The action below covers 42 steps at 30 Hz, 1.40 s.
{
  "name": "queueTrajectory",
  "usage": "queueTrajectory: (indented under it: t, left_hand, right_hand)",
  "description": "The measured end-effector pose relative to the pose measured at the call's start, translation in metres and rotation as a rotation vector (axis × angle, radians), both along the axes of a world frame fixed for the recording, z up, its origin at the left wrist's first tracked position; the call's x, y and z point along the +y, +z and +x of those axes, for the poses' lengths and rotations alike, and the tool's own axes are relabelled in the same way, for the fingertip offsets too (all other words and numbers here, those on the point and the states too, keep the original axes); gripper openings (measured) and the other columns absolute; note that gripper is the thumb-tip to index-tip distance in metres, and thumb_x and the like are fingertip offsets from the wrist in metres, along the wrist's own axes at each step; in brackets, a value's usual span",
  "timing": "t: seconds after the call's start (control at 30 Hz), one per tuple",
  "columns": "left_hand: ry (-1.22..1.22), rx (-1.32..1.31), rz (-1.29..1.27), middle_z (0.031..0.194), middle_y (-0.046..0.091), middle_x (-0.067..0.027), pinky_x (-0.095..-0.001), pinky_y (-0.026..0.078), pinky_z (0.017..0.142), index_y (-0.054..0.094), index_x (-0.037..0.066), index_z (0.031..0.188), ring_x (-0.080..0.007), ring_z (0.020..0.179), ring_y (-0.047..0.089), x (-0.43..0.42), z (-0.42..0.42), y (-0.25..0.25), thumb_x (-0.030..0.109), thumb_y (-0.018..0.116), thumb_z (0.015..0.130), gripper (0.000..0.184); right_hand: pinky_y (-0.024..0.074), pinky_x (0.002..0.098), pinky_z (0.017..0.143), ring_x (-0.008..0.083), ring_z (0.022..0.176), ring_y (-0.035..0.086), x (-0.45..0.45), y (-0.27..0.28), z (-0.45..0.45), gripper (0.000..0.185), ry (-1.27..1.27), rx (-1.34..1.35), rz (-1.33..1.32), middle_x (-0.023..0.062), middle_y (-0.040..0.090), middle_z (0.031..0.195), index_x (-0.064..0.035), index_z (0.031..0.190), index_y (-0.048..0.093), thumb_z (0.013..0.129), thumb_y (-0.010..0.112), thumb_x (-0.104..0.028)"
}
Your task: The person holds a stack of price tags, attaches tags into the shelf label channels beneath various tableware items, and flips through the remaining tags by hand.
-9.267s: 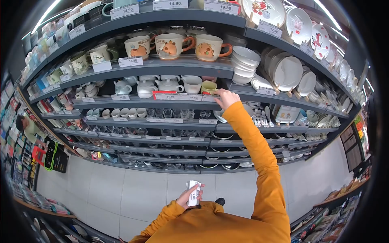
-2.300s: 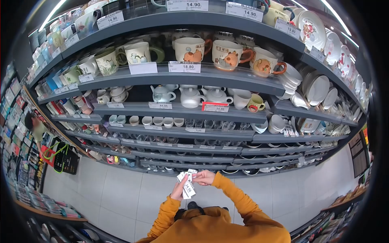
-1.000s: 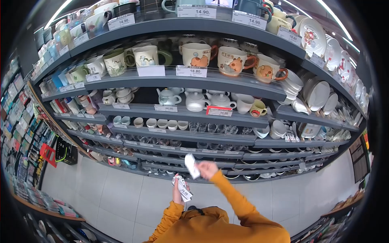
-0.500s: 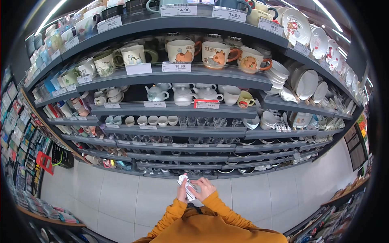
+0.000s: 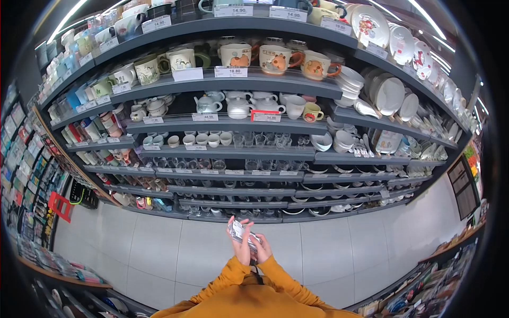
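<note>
Low in front of my body, my left hand [image 5: 241, 247] is closed round a stack of white price tags [image 5: 237, 229]. My right hand [image 5: 262, 247] presses against the lower right side of the same stack, its fingers closed on it. The two hands are close together, and the print on the tags is blurred. Beyond them stands a grey shelf unit [image 5: 212, 83] with cartoon mugs [image 5: 275, 59], teapots [image 5: 238, 107], a small yellow cup [image 5: 312, 112] and a red-edged price tag [image 5: 265, 116] on the shelf front.
Plates [image 5: 388, 96] and stacked bowls [image 5: 349, 83] fill the right shelves. Rows of glasses line the lower ones. A red basket [image 5: 61, 206] and a black crate [image 5: 84, 195] are on the left. Other racks [image 5: 63, 273] rise at the lower left and right.
Earlier my right hand was at the shelf edge below the yellow cup, later lifting a white tag beside the stack. Now it is back against the stack in my left hand.
</note>
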<state>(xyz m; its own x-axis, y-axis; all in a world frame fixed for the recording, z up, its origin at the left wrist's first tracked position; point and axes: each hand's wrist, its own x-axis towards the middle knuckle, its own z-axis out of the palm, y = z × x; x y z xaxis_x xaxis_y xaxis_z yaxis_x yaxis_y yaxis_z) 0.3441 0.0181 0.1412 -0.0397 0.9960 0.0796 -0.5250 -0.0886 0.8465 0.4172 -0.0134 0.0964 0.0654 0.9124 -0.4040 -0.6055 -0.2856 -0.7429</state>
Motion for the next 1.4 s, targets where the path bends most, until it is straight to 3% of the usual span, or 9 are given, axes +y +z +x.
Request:
queueTrajectory:
  t: [0.23,0.37,0.47,0.67,0.77,0.87,1.03,1.23,1.4]
  left_hand:
    - [-0.287,-0.041,0.099,0.117,0.05,-0.0184,-0.0349,0.053,0.081,0.006,0.012,0.146,-0.0221,0.09,0.064,-0.041,-0.016,0.053,0.0,0.058,0.088,0.078]
    - [-0.32,0.222,0.138,0.123,0.051,-0.0163,-0.0317,0.052,0.082,0.046,0.0,0.122,-0.0228,0.097,0.063,-0.061,-0.021,0.04,-0.001,0.064,0.084,0.041]
    - [-0.314,0.234,0.343,0.126,0.049,-0.018,-0.0331,0.051,0.085,0.048,0.0,0.118,-0.0239,0.099,0.063,-0.066,-0.02,0.043,0.0,0.064,0.084,0.037]
    - [-0.221,0.104,0.122,0.122,0.053,-0.016,-0.0313,0.051,0.083,0.044,0.003,0.114,-0.0181,0.095,0.063,-0.063,-0.031,0.045,-0.005,0.068,0.08,0.043]
    - [-0.268,0.212,0.186,0.115,0.057,-0.0159,-0.0293,0.05,0.082,0.043,0.005,0.117,-0.0165,0.095,0.062,-0.058,-0.038,0.034,-0.004,0.068,0.08,0.046]
    - [-0.206,0.038,0.025,0.116,0.056,-0.0169,-0.0311,0.05,0.084,0.04,0.005,0.123,-0.0187,0.098,0.061,-0.053,-0.051,0.054,-0.004,0.068,0.08,0.052]
    - [-0.223,0.183,0.26,0.114,0.056,-0.0171,-0.0335,0.05,0.085,0.03,0.006,0.133,-0.0203,0.097,0.061,-0.03,-0.067,0.04,-0.003,0.063,0.084,0.06]
    - [-0.123,0.166,0.108,0.104,0.059,-0.0138,-0.0302,0.049,0.081,0.025,0.005,0.138,-0.0181,0.091,0.06,0.018,-0.121,0.047,0.002,0.054,0.092,0.055]
    - [-0.097,0.186,0.093,0.111,0.058,-0.0163,-0.0315,0.05,0.082,0.018,0.01,0.144,-0.0195,0.093,0.06,0.057,-0.162,0.046,0.011,0.046,0.097,0.054]
  right_hand:
    - [0.0345,0.025,0.043,0.0145,0.057,0.047,-0.075,0.044,0.011,0.035,-0.064,0.336,0.019,0.0054,0.053,0.088,-0.011,0.12,0.045,0.088,0.052,-0.023]
    - [0.0396,0.0243,0.053,0.0148,0.061,0.05,-0.097,0.063,-0.003,0.037,-0.126,0.392,0.056,0.0053,0.054,0.087,-0.0109,0.121,0.046,0.089,0.049,-0.029]
    - [0.0414,0.0287,0.05,0.0185,0.061,0.052,-0.096,0.041,-0.003,0.035,-0.188,0.49,0.01,0.0082,0.054,0.089,-0.0076,0.122,0.043,0.093,0.046,-0.028]
    - [0.0438,0.0275,0.056,0.0159,0.068,0.055,-0.089,0.061,-0.022,0.029,-0.106,0.4,0.091,0.0062,0.058,0.095,-0.0102,0.117,0.049,0.095,0.047,-0.029]
    - [0.0468,0.0273,0.066,0.0156,0.082,0.058,-0.077,0.085,-0.035,0.028,-0.227,0.431,0.009,0.0058,0.059,0.103,-0.0114,0.117,0.05,0.095,0.047,-0.027]
    - [0.0476,0.0287,0.077,0.016,0.097,0.057,-0.064,0.049,-0.028,0.029,-0.028,0.434,0.077,0.0048,0.058,0.111,-0.011,0.12,0.05,0.096,0.045,-0.027]
    - [0.0459,0.0309,0.084,0.0146,0.102,0.056,-0.041,0.054,-0.063,0.031,-0.059,0.34,0.048,0.0035,0.057,0.113,-0.0087,0.121,0.05,0.099,0.043,-0.029]
    - [0.0427,0.0345,0.095,0.0155,0.109,0.053,0.02,0.046,-0.087,0.034,0.237,0.564,0.056,0.0059,0.052,0.122,-0.008,0.13,0.04,0.098,0.048,-0.015]
    - [0.0442,0.0344,0.095,0.0184,0.114,0.052,0.07,0.043,-0.115,0.041,0.378,0.427,-0.021,0.0088,0.05,0.126,-0.0079,0.134,0.039,0.096,0.051,-0.011]
